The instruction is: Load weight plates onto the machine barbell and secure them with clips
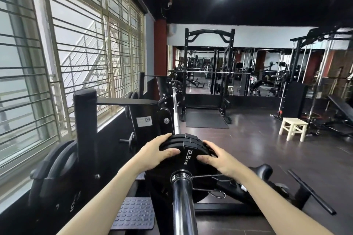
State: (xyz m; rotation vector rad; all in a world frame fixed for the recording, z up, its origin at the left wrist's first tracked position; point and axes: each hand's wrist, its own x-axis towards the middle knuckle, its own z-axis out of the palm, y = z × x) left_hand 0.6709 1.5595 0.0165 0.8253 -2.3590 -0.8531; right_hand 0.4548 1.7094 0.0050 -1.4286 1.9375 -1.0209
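Several black weight plates [186, 150] sit stacked on the chrome barbell sleeve [182, 204], which points toward me. The nearest plate reads 2.5 KG. A metal spring clip [200, 183] is on the sleeve right against that plate, its wire handles sticking out to the right. My left hand [158, 151] presses on the upper left rim of the plates, fingers curled over the edge. My right hand [214, 155] grips the upper right rim. The bar's long shaft [176, 112] runs away beyond the plates.
Barred windows line the left wall. A black padded post [86, 126] and stored plates [55, 170] stand at my left. A textured footplate [134, 213] lies below. A power rack [208, 74], a floor mat, a wooden stool [294, 129] and benches stand farther off.
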